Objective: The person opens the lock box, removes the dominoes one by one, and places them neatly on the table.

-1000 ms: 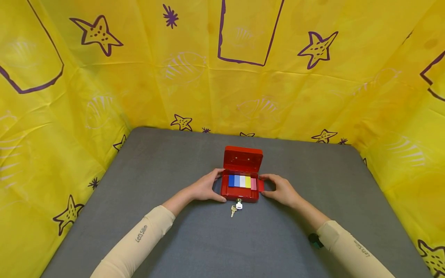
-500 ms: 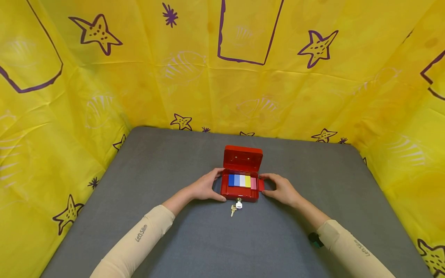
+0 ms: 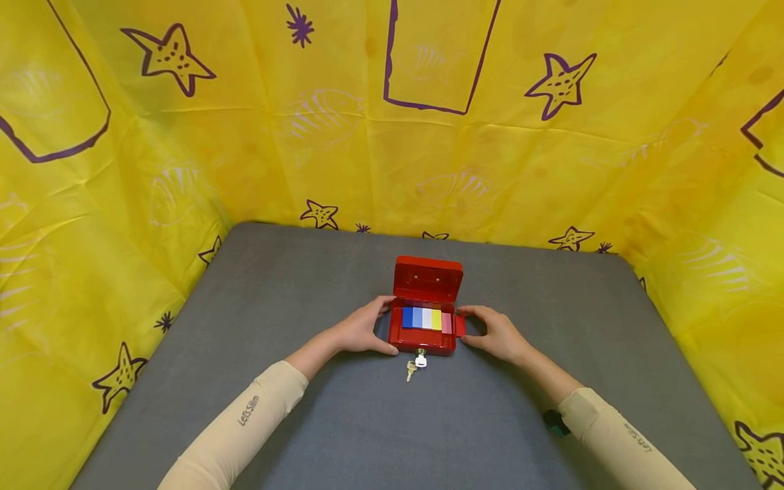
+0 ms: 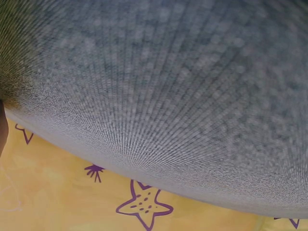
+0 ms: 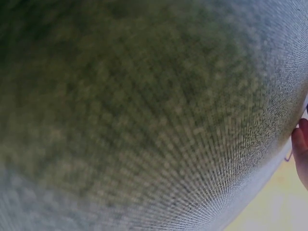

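Observation:
A small red cash box (image 3: 422,346) stands on the grey table in the head view, its lid (image 3: 429,279) raised. Several coloured blocks lie side by side inside: a dark blue block (image 3: 407,318), a light blue one, a white one, a yellow one and a pink block (image 3: 446,323). My left hand (image 3: 359,330) grips the box's left side, thumb at the front corner and fingers towards the back. At the right side, my right hand (image 3: 499,335) holds a small red block (image 3: 460,327) between thumb and fingers, beside the box wall.
A key (image 3: 421,361) sits in the front lock, with a second key (image 3: 411,371) hanging near it. Yellow printed cloth (image 3: 367,156) encloses the grey tabletop (image 3: 294,272) at the back and sides. Both wrist views show mostly grey cloth.

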Demonstrator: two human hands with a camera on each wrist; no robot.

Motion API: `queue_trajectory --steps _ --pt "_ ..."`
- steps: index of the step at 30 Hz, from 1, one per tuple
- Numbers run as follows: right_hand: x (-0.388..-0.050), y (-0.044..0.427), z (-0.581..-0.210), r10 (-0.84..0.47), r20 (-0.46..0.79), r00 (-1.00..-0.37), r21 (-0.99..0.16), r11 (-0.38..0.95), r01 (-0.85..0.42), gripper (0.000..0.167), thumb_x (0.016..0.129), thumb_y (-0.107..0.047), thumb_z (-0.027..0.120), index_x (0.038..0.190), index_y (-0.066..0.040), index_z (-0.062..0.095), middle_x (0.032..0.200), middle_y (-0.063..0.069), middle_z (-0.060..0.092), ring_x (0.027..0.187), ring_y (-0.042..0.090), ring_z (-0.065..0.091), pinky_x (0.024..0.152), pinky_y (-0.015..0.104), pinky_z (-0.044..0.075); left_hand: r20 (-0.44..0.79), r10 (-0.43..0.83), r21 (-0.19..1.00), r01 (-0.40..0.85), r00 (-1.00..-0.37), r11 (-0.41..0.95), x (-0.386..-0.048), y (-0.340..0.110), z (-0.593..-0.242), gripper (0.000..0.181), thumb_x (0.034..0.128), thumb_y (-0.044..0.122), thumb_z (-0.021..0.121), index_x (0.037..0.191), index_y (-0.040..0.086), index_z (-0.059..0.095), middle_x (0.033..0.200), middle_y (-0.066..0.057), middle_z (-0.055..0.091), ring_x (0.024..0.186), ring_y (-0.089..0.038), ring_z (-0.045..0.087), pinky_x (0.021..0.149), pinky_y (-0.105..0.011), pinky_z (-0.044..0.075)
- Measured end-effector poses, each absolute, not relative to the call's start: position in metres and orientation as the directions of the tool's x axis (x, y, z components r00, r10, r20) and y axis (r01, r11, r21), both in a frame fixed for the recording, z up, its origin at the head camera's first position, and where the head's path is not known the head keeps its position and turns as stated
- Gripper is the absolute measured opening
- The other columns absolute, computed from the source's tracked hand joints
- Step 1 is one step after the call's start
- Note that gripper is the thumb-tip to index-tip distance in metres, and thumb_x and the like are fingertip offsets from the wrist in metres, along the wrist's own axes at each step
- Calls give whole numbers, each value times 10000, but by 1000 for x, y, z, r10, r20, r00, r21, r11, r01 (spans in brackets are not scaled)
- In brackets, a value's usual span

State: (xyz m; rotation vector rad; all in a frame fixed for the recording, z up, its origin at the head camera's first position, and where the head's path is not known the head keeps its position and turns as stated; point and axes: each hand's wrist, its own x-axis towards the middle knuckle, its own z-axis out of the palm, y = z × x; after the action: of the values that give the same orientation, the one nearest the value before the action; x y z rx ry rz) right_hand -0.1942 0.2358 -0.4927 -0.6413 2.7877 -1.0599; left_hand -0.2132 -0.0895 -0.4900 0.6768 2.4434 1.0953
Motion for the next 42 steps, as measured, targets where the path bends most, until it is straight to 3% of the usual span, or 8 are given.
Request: queue_trajectory --steps 11,22,31,35,38,42 --pt "-190 237 -488 -383 76 -920 -688 648 -327 540 816 -168 789 1310 -87 586 1287 90 603 1197 291 540 1006 510 436 -129 568 773 276 -813 571 -213 -89 -490 1015 707 325 875 1486 95 266 1484 -110 400 1347 -276 403 1097 -457 344" --pt "-187 235 -480 -258 -1 -966 -874 469 -124 491 878 -176 739 1319 -59 559 1301 148 591 1213 329 554 1009 463 428 -128 568 774 276 -813 569 -213 -89 -490 1012 706 331 874 1485 98 271 1482 -106 401 1346 -274 402 1096 -449 349" --pt "-185 229 -468 -224 -21 -974 -947 317 -52 515 904 -194 703 1344 6 526 1313 194 575 1207 349 543 913 253 498 -134 558 763 274 -819 586 -213 -89 -492 1009 700 340 874 1478 107 275 1475 -101 408 1337 -270 410 1085 -443 365" --pt "-185 223 -464 -201 -63 -978 -976 215 19 526 911 -190 692 1362 13 509 1331 213 559 1221 353 535 887 221 502 -130 557 768 272 -820 580 -213 -89 -492 1007 699 338 874 1476 105 277 1472 -103 410 1335 -272 411 1087 -448 362" --pt "-185 218 -462 -197 -81 -977 -988 148 52 516 921 -161 679 1367 24 498 1342 229 547 1235 358 525 915 231 490 -134 554 762 272 -822 587 -213 -89 -492 1009 696 339 876 1478 116 278 1474 -94 411 1338 -262 408 1093 -438 354" --pt "-186 212 -459 -210 -96 -973 -991 115 73 505 928 -159 670 1372 10 500 1352 226 541 1237 350 526 984 343 464 -133 556 763 273 -820 586 -213 -89 -493 1014 697 337 877 1482 112 276 1476 -97 410 1340 -263 407 1093 -441 353"
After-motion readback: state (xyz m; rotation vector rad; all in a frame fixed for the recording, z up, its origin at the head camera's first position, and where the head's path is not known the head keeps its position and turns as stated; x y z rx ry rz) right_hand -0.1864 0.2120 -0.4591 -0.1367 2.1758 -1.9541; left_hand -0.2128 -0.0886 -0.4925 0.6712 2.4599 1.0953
